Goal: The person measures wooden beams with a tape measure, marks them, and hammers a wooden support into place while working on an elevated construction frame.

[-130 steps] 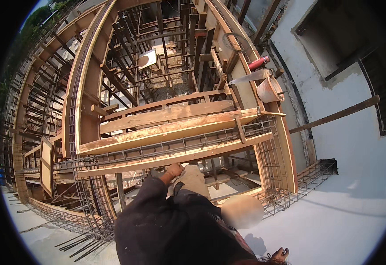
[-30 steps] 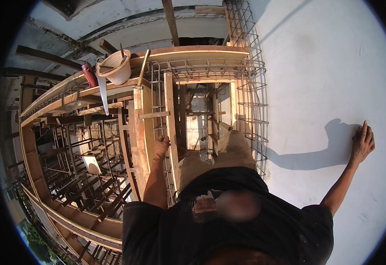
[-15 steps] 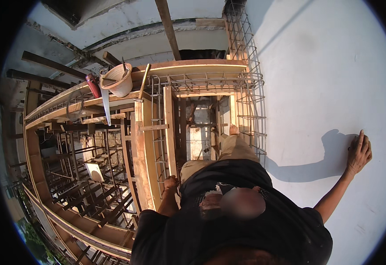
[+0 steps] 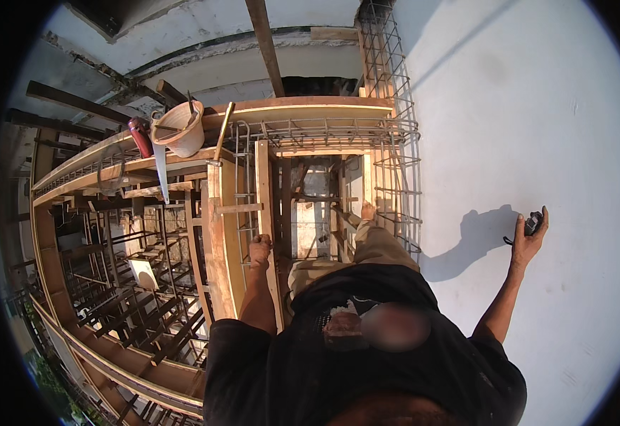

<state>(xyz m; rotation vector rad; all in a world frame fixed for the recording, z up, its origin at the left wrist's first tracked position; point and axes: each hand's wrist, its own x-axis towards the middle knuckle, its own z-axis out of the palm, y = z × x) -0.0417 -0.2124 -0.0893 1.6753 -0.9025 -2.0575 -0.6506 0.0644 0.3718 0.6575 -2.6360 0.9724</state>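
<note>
Out to the right, my right hand (image 4: 530, 241) holds a compact black object with a short loop, which looks like a tape measure (image 4: 533, 224). It is in front of the pale wall (image 4: 480, 128) and casts a shadow on it. My left hand (image 4: 260, 248) is closed on the edge of a wooden board (image 4: 262, 184) of the formwork. Beside that board runs a narrow cage of steel rebar (image 4: 246, 188). My bare foot (image 4: 369, 211) rests on the timber ahead, near the upright rebar cage (image 4: 409, 177) along the wall.
On the far beam formwork (image 4: 303, 106) stand a bucket of tools (image 4: 185, 138) and a red flask (image 4: 139, 138). A handsaw (image 4: 161, 174) hangs there, and a hammer (image 4: 223, 135) leans nearby. Deep openings with timber props (image 4: 132, 291) lie below, left and between the boards.
My right hand has moved left, nearer my body, and the black object now shows in it. Further forward along the board than before is my left hand. The view has shifted slightly.
</note>
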